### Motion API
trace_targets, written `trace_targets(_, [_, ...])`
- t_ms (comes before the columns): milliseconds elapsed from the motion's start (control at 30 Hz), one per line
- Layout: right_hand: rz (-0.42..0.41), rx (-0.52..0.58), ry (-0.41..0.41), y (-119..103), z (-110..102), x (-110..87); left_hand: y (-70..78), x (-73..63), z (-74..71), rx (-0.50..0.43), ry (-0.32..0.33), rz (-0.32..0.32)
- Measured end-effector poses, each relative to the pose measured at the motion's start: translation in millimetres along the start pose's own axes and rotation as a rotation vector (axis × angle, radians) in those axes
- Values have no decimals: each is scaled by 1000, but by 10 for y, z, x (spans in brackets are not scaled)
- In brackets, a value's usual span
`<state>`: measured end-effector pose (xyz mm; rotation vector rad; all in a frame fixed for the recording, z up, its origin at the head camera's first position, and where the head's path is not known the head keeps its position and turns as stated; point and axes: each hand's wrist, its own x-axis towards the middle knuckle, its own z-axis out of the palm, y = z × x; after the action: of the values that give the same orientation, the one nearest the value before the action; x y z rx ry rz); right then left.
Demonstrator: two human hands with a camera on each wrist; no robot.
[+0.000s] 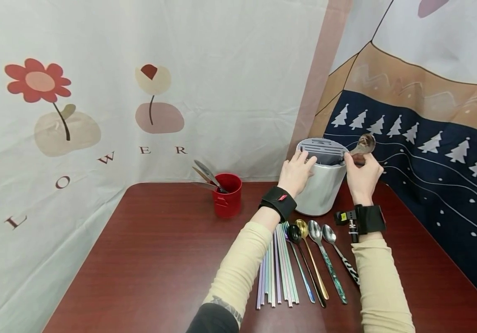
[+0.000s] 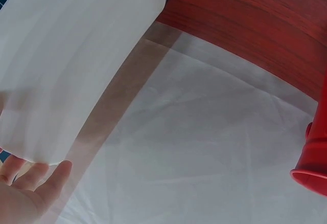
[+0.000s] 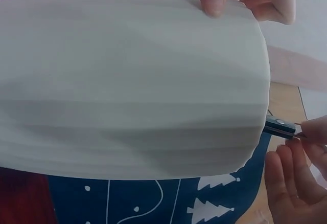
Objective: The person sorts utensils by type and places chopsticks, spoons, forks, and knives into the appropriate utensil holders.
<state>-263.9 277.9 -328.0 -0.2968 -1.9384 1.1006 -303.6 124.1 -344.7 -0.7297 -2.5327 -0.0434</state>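
Observation:
A tall white container with a ribbed wall stands at the back right of the table, its top partly grey with slot-like lines. My left hand grips its left rim; in the right wrist view the thumb presses the outer wall. At the right rim, my right hand pinches a spoon, its shiny bowl up and outward. In the right wrist view the spoon's dark handle reaches the container's edge; its far end is hidden.
In front of the container lie several chopsticks, a black spoon, a gold spoon, a green-handled spoon and a zebra-handled spoon. A red cup holding utensils stands left of the container. Patterned cloth hangs behind the table.

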Motion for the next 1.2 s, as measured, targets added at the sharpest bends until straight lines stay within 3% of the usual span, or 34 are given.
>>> trace_targets(267, [45,-99,-86,77,57,19,4,9,-19,5,-32,-9])
trace_targets(533, [93,-79,-117,127,103,6,-4,5,-8,12,-11,-2])
trace_targets(967, [138,-46,-40,241,109,-38,6,-10,-20,17,5,7])
trace_targets(1200, [191,-32,-47,266,20,-82,0,0,-13,12,8,-2])
